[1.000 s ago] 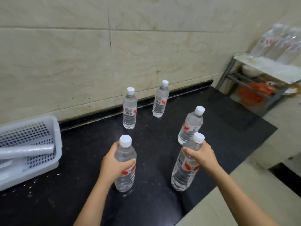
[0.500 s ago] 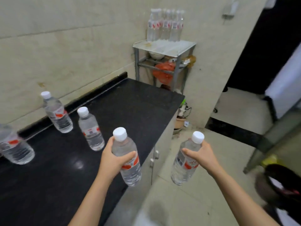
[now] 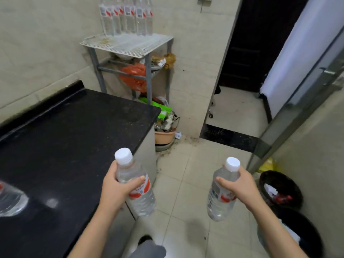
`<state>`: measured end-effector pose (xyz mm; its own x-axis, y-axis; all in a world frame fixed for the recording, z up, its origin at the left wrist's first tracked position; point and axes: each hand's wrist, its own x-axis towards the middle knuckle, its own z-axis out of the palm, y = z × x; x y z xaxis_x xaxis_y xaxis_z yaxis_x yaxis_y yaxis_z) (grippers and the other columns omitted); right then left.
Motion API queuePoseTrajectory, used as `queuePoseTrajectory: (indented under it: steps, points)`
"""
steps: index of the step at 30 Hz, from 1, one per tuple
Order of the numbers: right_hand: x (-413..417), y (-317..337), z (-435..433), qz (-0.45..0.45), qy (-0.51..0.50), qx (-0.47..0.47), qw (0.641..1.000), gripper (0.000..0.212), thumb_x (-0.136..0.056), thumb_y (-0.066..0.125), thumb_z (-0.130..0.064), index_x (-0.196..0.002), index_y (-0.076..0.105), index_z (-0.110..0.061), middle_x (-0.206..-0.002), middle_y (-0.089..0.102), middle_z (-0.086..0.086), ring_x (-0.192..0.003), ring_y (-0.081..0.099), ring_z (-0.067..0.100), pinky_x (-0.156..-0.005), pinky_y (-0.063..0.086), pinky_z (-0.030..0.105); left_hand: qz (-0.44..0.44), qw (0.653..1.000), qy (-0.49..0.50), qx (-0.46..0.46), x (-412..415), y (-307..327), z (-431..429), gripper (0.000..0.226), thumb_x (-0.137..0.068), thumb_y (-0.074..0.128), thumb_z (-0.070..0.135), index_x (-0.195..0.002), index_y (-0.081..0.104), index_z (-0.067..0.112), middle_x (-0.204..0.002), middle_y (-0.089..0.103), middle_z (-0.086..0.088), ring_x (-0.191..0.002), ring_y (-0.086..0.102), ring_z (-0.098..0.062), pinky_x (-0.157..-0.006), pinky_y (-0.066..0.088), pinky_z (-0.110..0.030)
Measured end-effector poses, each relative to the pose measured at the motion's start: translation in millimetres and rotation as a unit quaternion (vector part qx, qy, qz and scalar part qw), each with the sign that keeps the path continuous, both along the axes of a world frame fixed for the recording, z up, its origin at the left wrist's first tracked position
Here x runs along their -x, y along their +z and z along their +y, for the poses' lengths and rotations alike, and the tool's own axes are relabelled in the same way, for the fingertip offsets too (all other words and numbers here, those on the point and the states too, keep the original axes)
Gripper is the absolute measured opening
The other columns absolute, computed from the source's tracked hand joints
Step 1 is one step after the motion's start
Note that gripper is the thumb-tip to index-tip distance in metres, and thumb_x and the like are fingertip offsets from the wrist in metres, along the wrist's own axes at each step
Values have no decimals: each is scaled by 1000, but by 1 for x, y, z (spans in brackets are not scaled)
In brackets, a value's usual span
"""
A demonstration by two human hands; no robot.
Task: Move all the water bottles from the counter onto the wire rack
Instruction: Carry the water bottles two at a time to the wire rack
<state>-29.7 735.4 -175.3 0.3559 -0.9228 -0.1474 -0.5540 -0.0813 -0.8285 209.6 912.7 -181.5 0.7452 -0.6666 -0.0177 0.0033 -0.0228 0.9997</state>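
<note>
Here, one moment, seen from a head camera looking forward and down.

Left hand: the left hand (image 3: 116, 185) is closed around a clear water bottle (image 3: 136, 187), fingers wrapped over its shoulder and the top of its red-and-white label. The bottle has a white cap and tilts, its base pointing down and to the right, past the edge of the surface.

Right hand: the right hand (image 3: 240, 185) grips a second water bottle (image 3: 222, 190) just under its white cap. This bottle hangs over the tiled floor (image 3: 186, 183), leaning a little to the left at its base.

Surface: a black stone surface (image 3: 74, 136) fills the left side. At the far left edge, part of another clear bottle (image 3: 10, 199) stands on it, blurred and cut off by the frame.

Wire rack: a grey metal wire rack (image 3: 130, 44) stands in the corner beyond the end of the surface, against the tiled wall. A tight group of water bottles (image 3: 127, 17) stands upright at the back of its white top shelf; the front of the shelf is bare.

Lower rack: an orange bag (image 3: 133, 75) and clutter sit on the shelves below.

Right side: a dark doorway (image 3: 247, 43) opens ahead, and a dark bin (image 3: 279, 189) sits on the floor near the right hand.
</note>
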Motion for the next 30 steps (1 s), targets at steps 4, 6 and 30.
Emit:
queuePoseTrajectory:
  steps: [4, 6, 30]
  points:
    - [-26, -6, -45, 7, 9, -17, 1000, 33, -68, 78, -14, -92, 55, -19, -84, 62, 1, -83, 59, 20, -82, 49, 36, 0, 1000, 21, -3, -27, -8, -44, 47, -48, 79, 20, -87, 57, 31, -88, 66, 0, -80, 65, -17, -66, 52, -30]
    - [-43, -8, -73, 7, 20, -28, 999, 34, -68, 78, -15, -93, 55, -19, -86, 63, 1, -86, 62, 22, -86, 51, 40, -2, 999, 39, -5, -43, -18, -71, 44, -58, 78, 7, -88, 56, 30, -89, 65, -2, -83, 64, -23, -74, 53, -41]
    - [-197, 42, -449, -63, 56, 25, 996, 34, -66, 80, -14, -81, 53, -30, -83, 65, -6, -84, 64, 21, -82, 52, 38, -34, 995, 40, 81, -186, 41, -456, 53, -39, 76, 22, -87, 56, 33, -88, 65, 3, -80, 63, -16, -71, 50, -31]
